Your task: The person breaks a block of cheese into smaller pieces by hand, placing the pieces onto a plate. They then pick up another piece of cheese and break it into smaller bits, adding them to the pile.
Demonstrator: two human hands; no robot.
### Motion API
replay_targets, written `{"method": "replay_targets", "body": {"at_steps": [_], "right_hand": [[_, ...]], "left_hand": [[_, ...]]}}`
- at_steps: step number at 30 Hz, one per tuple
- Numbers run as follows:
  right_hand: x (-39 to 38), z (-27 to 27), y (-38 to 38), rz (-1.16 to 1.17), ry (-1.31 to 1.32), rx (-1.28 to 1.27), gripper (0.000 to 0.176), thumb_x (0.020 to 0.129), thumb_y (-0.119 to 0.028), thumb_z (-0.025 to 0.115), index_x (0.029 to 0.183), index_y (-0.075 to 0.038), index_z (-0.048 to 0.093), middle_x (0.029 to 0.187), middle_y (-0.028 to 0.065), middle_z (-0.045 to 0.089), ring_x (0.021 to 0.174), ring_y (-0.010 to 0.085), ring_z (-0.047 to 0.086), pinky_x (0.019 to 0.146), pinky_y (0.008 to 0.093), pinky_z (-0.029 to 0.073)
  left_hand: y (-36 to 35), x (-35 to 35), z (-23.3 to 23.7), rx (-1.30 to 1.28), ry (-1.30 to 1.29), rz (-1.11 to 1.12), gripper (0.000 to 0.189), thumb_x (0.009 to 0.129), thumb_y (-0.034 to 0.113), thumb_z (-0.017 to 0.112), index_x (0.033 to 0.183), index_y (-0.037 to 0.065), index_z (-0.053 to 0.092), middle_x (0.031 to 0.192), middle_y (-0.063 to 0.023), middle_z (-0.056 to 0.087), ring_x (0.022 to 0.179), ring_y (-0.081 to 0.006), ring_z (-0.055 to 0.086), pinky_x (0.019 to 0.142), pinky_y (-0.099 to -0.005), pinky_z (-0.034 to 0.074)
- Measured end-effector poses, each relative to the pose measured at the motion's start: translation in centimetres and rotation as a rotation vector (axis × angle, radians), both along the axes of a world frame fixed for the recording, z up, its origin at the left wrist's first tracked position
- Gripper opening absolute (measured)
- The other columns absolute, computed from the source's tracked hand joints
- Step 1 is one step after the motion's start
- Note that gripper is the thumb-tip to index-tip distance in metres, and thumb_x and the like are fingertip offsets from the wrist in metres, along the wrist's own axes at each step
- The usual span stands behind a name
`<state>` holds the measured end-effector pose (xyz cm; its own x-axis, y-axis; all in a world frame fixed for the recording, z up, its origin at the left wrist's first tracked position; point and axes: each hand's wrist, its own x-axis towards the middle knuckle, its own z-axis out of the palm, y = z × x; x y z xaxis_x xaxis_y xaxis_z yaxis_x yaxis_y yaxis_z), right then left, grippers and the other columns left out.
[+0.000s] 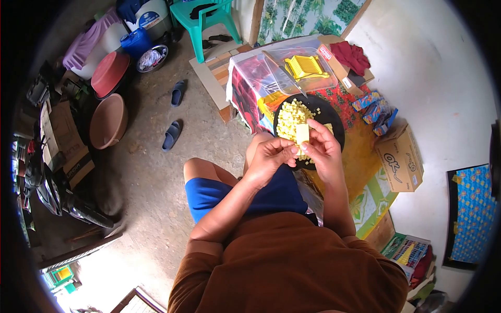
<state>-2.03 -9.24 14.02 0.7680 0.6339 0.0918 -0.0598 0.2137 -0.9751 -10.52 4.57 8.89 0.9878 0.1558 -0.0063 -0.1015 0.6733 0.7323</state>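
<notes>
A flat, pale yellow block point(302, 133) is held upright between the thumb and fingers of my right hand point(326, 151). My left hand point(270, 160) is closed in a pinch at the lower left end of the same block. Both hands are over a round black tray point(334, 112). Small yellow cubes point(293, 116) are heaped on its left side, and a few lie loose near the rim. Another yellow piece, partly hidden, shows behind my right fingers. Beyond the tray, a knife point(287, 75) lies across a clear plastic container point(313, 55).
Inside the clear container is a yellow slotted rack point(305, 67). A cardboard box point(401, 161) and blue packets point(377, 112) sit to the right. On the floor at left are two slippers point(171, 136) and basins point(108, 122); a green chair point(203, 23) stands behind.
</notes>
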Motion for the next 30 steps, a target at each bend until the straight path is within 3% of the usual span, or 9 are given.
{"method": "replay_targets", "body": {"at_steps": [23, 30], "right_hand": [[0.1, -0.8, 0.0, 0.025, 0.087, 0.05, 0.061, 0.082, 0.004, 0.066, 0.136, 0.001, 0.039, 0.115, 0.0144, 0.058, 0.099, 0.0163, 0.059, 0.085, 0.0292, 0.049], [-0.1, -0.8, 0.2, 0.01, 0.074, 0.051, 0.061, 0.081, 0.005, 0.065, 0.136, 0.002, 0.038, 0.116, 0.0155, 0.058, 0.1, 0.0168, 0.059, 0.086, 0.0302, 0.048]], "left_hand": [[0.0, -0.2, 0.2, -0.164, 0.099, -0.051, 0.014, 0.092, 0.014, 0.06, 0.094, 0.0, 0.064, 0.083, -0.006, 0.064, 0.073, -0.0137, 0.06, 0.068, -0.0295, 0.053], [-0.3, 0.0, 0.0, -0.078, 0.065, -0.02, 0.014, 0.092, 0.014, 0.06, 0.093, 0.001, 0.064, 0.081, -0.006, 0.063, 0.071, -0.0141, 0.06, 0.067, -0.0298, 0.054]]}}
